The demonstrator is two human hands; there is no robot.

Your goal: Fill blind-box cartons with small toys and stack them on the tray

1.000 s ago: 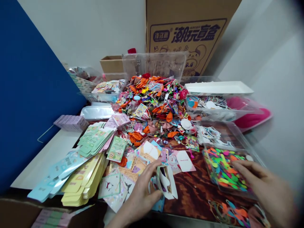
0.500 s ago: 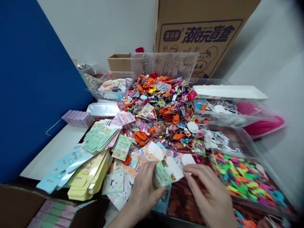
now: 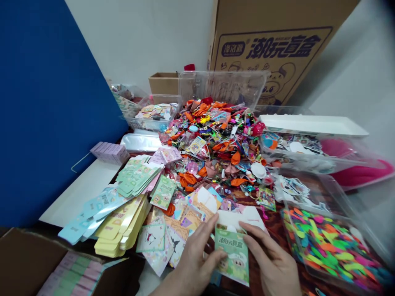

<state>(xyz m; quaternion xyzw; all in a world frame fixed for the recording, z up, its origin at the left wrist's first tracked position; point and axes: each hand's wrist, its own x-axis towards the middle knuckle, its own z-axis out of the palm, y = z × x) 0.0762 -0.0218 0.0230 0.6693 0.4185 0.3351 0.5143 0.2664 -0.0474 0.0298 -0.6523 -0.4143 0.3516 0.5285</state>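
Between my two hands is a small green paper box [image 3: 233,251], printed with cartoon figures and large characters. Its front faces up toward me and its white top flap stands open. My left hand [image 3: 196,257] grips the box's left side, thumb on the front and fingers along the edge. My right hand [image 3: 271,257] holds it from the right, fingertips at the upper right corner by the opening. Whatever is inside the box cannot be made out. Beyond it lie loose printed cards [image 3: 203,200], and another green box [image 3: 163,192] rests to their left.
A heap of small toys and balloons [image 3: 216,135] fills the middle. Stacks of flat yellow cartons [image 3: 120,226], blue cartons [image 3: 89,211] and green cartons [image 3: 135,174] lie left. At right stands a clear bin of bright plastic pieces [image 3: 330,242]. A large cardboard box [image 3: 274,24] stands behind.
The green box has been turned from tilted to front-up and brought slightly lower and right. My right hand, earlier beside its open end, now grips it. The view has shifted a little.
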